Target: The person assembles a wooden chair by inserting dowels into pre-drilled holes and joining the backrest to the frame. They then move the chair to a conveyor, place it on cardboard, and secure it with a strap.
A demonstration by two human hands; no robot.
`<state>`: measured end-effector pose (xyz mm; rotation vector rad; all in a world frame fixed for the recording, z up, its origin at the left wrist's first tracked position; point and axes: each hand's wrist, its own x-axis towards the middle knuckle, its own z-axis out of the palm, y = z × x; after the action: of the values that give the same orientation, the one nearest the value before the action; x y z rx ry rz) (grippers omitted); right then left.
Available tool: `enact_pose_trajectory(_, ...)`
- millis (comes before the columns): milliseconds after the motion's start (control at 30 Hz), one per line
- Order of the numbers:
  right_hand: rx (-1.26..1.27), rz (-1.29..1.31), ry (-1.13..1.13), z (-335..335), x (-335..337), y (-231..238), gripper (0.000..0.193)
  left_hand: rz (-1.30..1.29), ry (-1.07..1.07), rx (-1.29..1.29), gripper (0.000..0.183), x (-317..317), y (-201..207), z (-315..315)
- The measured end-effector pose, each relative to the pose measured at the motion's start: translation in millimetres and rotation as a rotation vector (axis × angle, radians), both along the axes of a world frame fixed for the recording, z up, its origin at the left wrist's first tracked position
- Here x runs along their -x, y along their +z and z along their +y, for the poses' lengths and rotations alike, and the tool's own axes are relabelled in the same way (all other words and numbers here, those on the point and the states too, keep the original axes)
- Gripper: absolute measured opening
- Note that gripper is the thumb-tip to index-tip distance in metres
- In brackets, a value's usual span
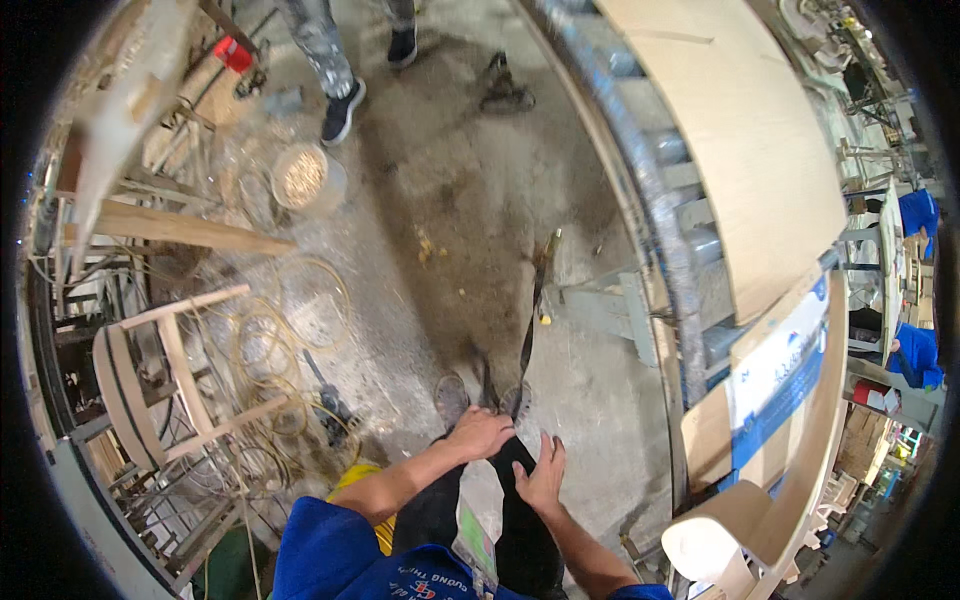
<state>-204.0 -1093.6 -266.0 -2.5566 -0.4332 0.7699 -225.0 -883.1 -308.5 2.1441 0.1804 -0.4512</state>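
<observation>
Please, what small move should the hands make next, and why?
Perhaps bring the right hand nearer the left hand, to help steady the dark strip: the right looks open and empty, while the strip runs toward the left hand, whose grip is unclear.

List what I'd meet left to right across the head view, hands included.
Curved wooden slat → bucket of small pale pieces → left hand → right hand → large tan sheet → blue shirts at far right.
</observation>
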Motion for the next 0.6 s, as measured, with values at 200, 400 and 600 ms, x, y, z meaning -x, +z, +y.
enact_pose_trajectory(200,-0.534,-0.167,0.086,69.4,-49.8,63.6,0.049,0.07,0.078,0.376,0.029,-17.7,155.6,22.8)
enact_pose_trajectory(400,-0.497,-0.26,-0.075,2.2,-50.0,110.0,0.018,0.211,0.241,1.064,0.026,15.6,289.9,45.4)
enact_pose_trajectory(600,-0.452,-0.114,-0.411,-134.9,38.0,161.6,0.019,0.092,0.541,0.925,0.02,80.8,447.9,59.1)
